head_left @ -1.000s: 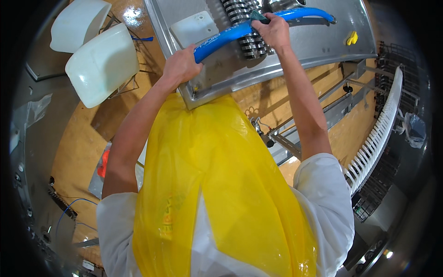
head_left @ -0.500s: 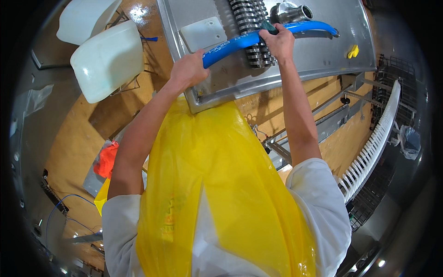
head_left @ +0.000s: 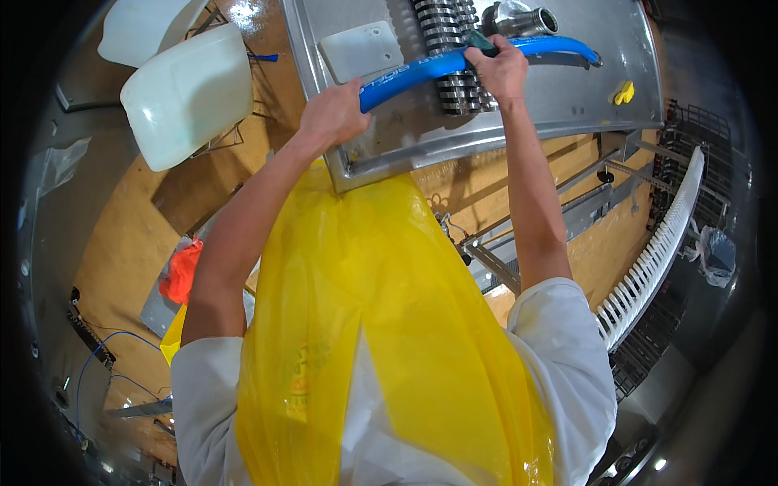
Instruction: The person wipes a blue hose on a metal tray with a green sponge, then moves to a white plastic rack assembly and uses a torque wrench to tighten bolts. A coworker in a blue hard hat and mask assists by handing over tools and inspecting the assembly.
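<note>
- Blue hose (head_left: pixel 438 65): lies across the stainless-steel desk (head_left: pixel 583 89), running from near the desk's left edge toward its right edge, where it curves down; both hands grip it.
- Left hand (head_left: pixel 331 116): fingers closed around the hose's near end, close to the front left corner of the desk; the forearm rises from the lower part of the view.
- Right hand (head_left: pixel 501 69): closed on the hose farther along, above the ribbed metal roller (head_left: pixel 448 49) in the middle of the desk; a dark green fitting shows just at the fingers.
- Hands in relation: well apart on the hose, each clamped on it, with a bare length of hose between them.
- Metal pipe fitting (head_left: pixel 523 18): short steel cylinder at the far edge of the desk, just beyond the right hand.
- White plate (head_left: pixel 359 50): flat rectangular piece on the desk, just behind the hose and between the left hand and the roller.
- Yellow clip (head_left: pixel 622 91): small item near the right edge of the desk, below the hose's far end.
- Yellow plastic apron (head_left: pixel 389 340): covers the person's front, reaching to the desk's front edge.
- White canister (head_left: pixel 188 95): stands on a wire rack to the left of the desk, on the brown floor (head_left: pixel 113 235).
- White toothed conveyor strip (head_left: pixel 656 259): curves along the right side, beyond the desk.
</note>
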A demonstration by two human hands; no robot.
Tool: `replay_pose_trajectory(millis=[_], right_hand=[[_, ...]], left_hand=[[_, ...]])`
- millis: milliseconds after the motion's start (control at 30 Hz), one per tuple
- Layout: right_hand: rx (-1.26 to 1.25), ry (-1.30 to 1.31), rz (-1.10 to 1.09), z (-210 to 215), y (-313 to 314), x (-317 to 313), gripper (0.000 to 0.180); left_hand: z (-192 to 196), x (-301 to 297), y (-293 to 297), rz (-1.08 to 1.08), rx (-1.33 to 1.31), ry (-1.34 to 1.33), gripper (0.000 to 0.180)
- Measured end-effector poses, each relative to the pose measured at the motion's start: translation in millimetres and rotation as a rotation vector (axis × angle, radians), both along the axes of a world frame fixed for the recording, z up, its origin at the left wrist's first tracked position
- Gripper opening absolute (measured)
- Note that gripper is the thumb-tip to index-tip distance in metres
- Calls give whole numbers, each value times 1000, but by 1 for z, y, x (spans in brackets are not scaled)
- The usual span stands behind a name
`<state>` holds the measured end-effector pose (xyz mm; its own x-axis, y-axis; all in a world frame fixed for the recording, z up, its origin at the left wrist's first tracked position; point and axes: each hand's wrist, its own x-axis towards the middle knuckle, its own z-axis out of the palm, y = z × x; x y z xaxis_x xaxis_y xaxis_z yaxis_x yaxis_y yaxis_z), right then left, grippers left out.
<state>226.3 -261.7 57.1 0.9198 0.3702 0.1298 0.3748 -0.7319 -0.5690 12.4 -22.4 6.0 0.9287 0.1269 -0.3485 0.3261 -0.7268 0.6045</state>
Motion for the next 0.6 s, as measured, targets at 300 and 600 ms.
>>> replay_pose_trajectory(millis=[300,600], right_hand=[[42,57,-1,-1,1,-11,35],[266,88,3,-31,-20,-5,30]], left_hand=[[-2,0,0,-8,-4,23,58],[0,1,-1,-12,8,28,57]])
